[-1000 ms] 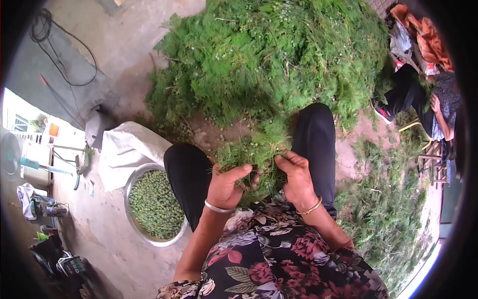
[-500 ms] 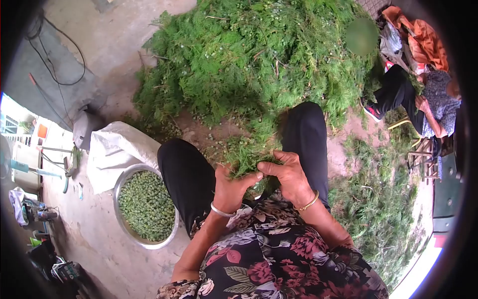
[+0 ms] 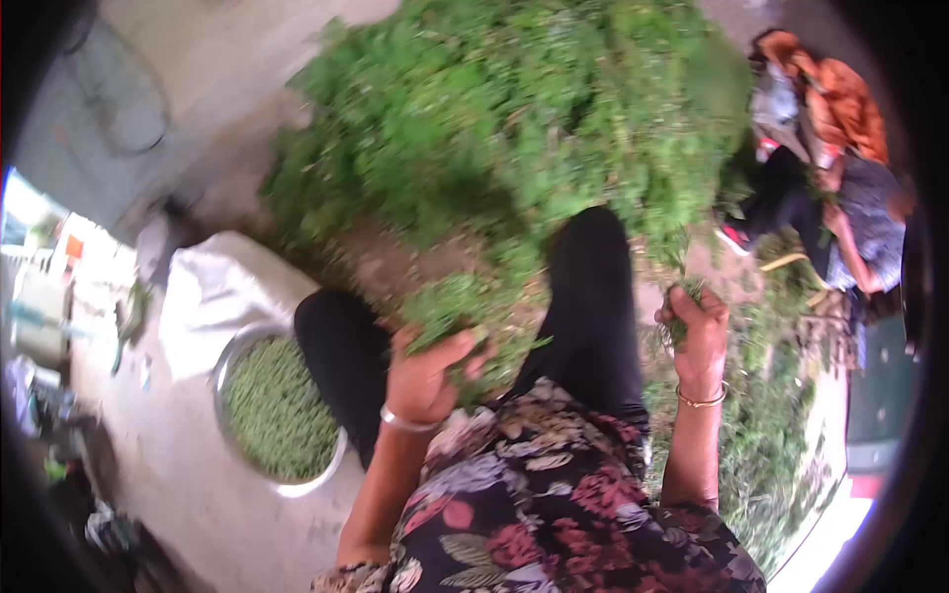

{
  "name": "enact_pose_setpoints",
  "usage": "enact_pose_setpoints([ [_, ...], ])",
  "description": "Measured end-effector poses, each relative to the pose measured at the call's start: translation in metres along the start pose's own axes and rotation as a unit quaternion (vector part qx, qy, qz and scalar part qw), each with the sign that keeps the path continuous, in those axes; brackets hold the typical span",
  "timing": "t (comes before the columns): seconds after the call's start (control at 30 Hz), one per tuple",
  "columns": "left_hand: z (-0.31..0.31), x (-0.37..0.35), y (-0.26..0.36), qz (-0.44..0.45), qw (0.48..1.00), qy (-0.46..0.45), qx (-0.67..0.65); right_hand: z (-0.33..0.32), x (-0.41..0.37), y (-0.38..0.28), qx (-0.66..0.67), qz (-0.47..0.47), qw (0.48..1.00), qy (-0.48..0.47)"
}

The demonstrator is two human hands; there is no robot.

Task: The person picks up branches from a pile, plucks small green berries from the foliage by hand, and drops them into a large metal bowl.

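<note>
My left hand point(image 3: 427, 381) is closed on a green sprig point(image 3: 445, 321) above my lap, near my left knee. Out past my right knee, my right hand point(image 3: 700, 336) grips a smaller tuft of feathery greenery point(image 3: 682, 296), its fingers curled round the stems. The picture is smeared by motion, so single stems are hard to make out. In front of my knees lies a large heap of leafy green branches point(image 3: 494, 119). Beside my left leg stands a round metal basin point(image 3: 221, 395) filled with small green cones or berries point(image 3: 277, 410).
A white sack point(image 3: 222, 287) lies just beyond the basin. Loose cut greenery point(image 3: 761, 445) covers the ground on my right. At the far right sits another person point(image 3: 870, 217), hands on some greenery, near an orange cloth point(image 3: 840, 104).
My hands have parted. The right one has swung out to the right with a tuft of greenery, while the left has shifted slightly left, still holding a sprig.
</note>
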State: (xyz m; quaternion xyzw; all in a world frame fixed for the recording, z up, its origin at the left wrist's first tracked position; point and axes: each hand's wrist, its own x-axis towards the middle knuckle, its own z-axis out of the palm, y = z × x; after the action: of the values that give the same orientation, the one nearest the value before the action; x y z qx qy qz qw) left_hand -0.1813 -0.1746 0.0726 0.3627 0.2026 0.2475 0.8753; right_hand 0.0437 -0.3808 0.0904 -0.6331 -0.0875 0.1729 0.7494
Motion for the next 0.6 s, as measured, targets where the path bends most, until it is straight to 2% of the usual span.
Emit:
enact_pose_setpoints([
  [0.03,-0.005,-0.001,0.0,0.017,0.998,-0.007,0.055,-0.026,0.003,0.005,-0.064,-0.015,0.997,0.027],
  [0.07,-0.005,-0.003,-0.002,0.002,0.998,0.02,0.052,-0.057,0.005,0.014,-0.129,-0.031,0.989,0.068],
  [0.1,-0.008,0.003,-0.005,-0.02,1.0,0.008,-0.016,-0.092,0.01,0.025,-0.332,-0.045,0.938,0.089],
  [0.13,-0.011,0.006,-0.008,-0.024,1.0,0.019,-0.004,-0.123,0.007,0.028,-0.518,-0.031,0.848,0.111],
  [0.17,-0.008,0.009,-0.009,-0.008,0.999,0.036,-0.032,-0.133,-0.004,0.021,-0.618,0.0,0.777,0.125],
  [0.2,-0.003,0.012,-0.012,0.037,0.998,0.02,0.049,-0.135,-0.013,0.02,-0.703,0.041,0.699,0.128],
  [0.23,-0.007,0.017,-0.015,-0.026,0.998,0.052,0.011,-0.143,-0.019,0.029,-0.77,0.003,0.622,0.143],
  [0.27,0.0,0.022,-0.016,-0.028,0.999,0.031,0.014,-0.142,-0.022,0.033,-0.829,-0.033,0.538,0.149],
  [0.33,0.011,0.022,-0.014,-0.018,0.997,0.03,0.07,-0.114,-0.029,0.032,-0.626,-0.073,0.767,0.115],
  [0.37,0.013,0.024,-0.016,-0.02,0.997,0.031,0.071,-0.082,-0.035,0.016,-0.522,-0.117,0.844,0.04],
  [0.4,0.021,0.025,-0.017,-0.023,0.997,0.019,0.075,-0.053,-0.041,0.012,-0.449,-0.142,0.882,-0.013],
  [0.43,0.03,0.024,-0.019,-0.026,0.996,0.033,0.081,-0.023,-0.046,0.008,-0.363,-0.23,0.901,-0.057],
  [0.47,0.035,0.025,-0.02,-0.029,0.995,0.048,0.088,-0.002,-0.049,0.014,-0.322,-0.203,0.917,-0.121],
  [0.5,0.03,0.027,-0.021,-0.036,0.99,-0.029,0.131,0.019,-0.05,0.011,-0.293,-0.223,0.912,-0.179],
  [0.53,0.021,0.029,-0.023,-0.041,0.989,-0.038,0.136,0.036,-0.05,0.012,-0.262,-0.242,0.904,-0.237],
  [0.57,0.011,0.031,-0.025,0.022,0.936,-0.108,0.334,0.048,-0.049,0.025,-0.254,-0.275,0.893,-0.249],
  [0.6,0.003,0.032,-0.028,0.086,0.836,-0.173,0.514,0.057,-0.049,0.039,-0.245,-0.309,0.881,-0.263],
])
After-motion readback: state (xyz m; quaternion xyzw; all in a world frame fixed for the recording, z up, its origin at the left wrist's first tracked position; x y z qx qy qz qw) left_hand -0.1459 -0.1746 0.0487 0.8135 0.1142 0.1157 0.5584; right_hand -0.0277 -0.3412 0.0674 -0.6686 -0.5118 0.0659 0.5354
